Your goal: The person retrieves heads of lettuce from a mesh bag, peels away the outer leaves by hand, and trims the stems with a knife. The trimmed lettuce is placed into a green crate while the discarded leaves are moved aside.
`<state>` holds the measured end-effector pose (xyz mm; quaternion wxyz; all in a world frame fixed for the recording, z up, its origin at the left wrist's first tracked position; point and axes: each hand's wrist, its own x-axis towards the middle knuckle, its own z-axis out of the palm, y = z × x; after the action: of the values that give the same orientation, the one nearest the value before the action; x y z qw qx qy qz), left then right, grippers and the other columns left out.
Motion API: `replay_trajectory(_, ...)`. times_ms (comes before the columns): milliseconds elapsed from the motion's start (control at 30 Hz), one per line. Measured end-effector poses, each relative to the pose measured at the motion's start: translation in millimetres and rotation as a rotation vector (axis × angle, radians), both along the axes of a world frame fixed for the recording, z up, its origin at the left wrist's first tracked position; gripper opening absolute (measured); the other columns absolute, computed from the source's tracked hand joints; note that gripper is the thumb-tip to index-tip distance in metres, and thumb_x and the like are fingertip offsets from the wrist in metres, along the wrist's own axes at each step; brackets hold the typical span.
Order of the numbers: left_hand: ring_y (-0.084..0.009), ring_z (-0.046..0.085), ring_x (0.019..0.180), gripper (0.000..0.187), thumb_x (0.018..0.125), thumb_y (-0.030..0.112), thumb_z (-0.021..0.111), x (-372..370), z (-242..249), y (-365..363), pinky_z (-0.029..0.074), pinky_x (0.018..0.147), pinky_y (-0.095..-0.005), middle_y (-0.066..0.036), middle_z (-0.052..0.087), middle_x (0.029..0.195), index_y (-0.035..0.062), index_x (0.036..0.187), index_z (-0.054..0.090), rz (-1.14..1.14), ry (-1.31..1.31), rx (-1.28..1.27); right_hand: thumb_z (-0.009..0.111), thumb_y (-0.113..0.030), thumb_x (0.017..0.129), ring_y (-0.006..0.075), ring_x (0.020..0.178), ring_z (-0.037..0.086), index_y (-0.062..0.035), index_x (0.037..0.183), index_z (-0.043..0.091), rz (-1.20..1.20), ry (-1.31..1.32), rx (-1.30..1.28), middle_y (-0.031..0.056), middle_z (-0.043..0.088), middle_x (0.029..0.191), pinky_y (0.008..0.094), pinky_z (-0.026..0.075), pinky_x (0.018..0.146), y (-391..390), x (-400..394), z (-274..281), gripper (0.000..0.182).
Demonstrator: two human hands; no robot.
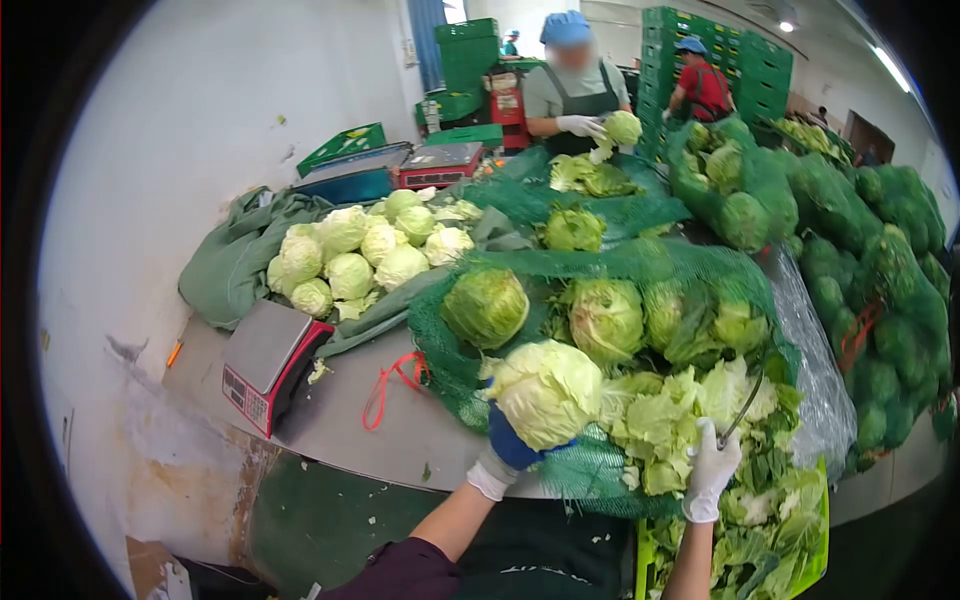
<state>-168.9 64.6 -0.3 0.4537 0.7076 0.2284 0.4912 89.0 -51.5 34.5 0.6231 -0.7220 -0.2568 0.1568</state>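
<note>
My left hand (pixel 508 447), in a blue glove over a white one, holds a pale trimmed cabbage (pixel 547 394) from below and behind. In my white-gloved right hand (pixel 713 460) is a knife (pixel 743 409) with a thin curved blade pointing up. That hand is over loose cabbage leaves (pixel 665 430), to the right of the held cabbage. Behind both hands, a green mesh bag (pixel 540 265) lies open with several untrimmed cabbages (pixel 606 320) in it. Below my right hand, more leaves fill a bright green crate (pixel 822 520).
Trimmed cabbages (pixel 350 275) are piled at the left behind a red scale (pixel 275 350). A red string (pixel 378 395) lies on the table (pixel 340 440). Full mesh bags (pixel 880 330) stand at the right. Across the table, a co-worker (pixel 580 95) holds a cabbage; another person (pixel 705 85) stands farther back.
</note>
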Motion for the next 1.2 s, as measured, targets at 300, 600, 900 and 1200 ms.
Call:
replay_trajectory(300,-0.0339,0.037,0.131,0.074,0.085,0.062,0.048,-121.7,116.7,179.7,0.04,0.098,-0.0579,-0.008,0.034,0.147,0.0209,0.143,0.031,-0.329,-0.851,-0.588,0.059,0.001,0.083,0.03,0.086,0.062,0.0042,0.129,0.046,0.068,-0.772,-0.085,0.0201,0.06,0.111,0.0344,0.049,0.077,13.5,-12.7,-112.4,0.048)
replay_trajectory(600,-0.0266,0.06,0.099,0.056,0.078,0.035,0.072,-176.7,91.5,401.6,0.053,0.071,-0.0466,-0.008,0.057,0.117,0.0214,0.126,0.047,0.463,-0.44,-0.387,0.057,-0.008,0.087,0.0358,0.101,0.059,0.0084,0.123,0.049,0.083,-0.255,-0.372,0.0251,0.059,0.111,0.0391,0.045,0.089,19.6,-22.2,-81.9,0.04)
replay_trajectory(900,-0.0312,0.049,0.122,0.075,0.083,0.063,0.052,-186.1,74.1,453.3,0.048,0.088,-0.0459,-0.016,0.044,0.14,0.0242,0.144,0.034,0.909,0.274,-0.444,0.061,-0.007,0.083,0.0265,0.074,0.061,0.006,0.117,0.053,0.047,-0.52,-0.423,0.0173,0.062,0.087,0.0348,0.049,0.07,16.1,-21.0,-93.4,0.038)
replay_trajectory(1200,-0.0319,0.059,0.106,0.029,0.084,0.012,0.061,-69.0,108.2,313.6,0.047,0.091,-0.0388,-0.017,0.062,0.113,0.0049,0.113,0.061,0.587,0.845,0.72,0.066,-0.018,0.086,0.0308,0.069,0.064,0.0011,0.127,0.047,0.084,-0.676,-0.226,0.0212,0.064,0.096,0.0364,0.051,0.06,10.1,-35.0,-61.8,0.05)
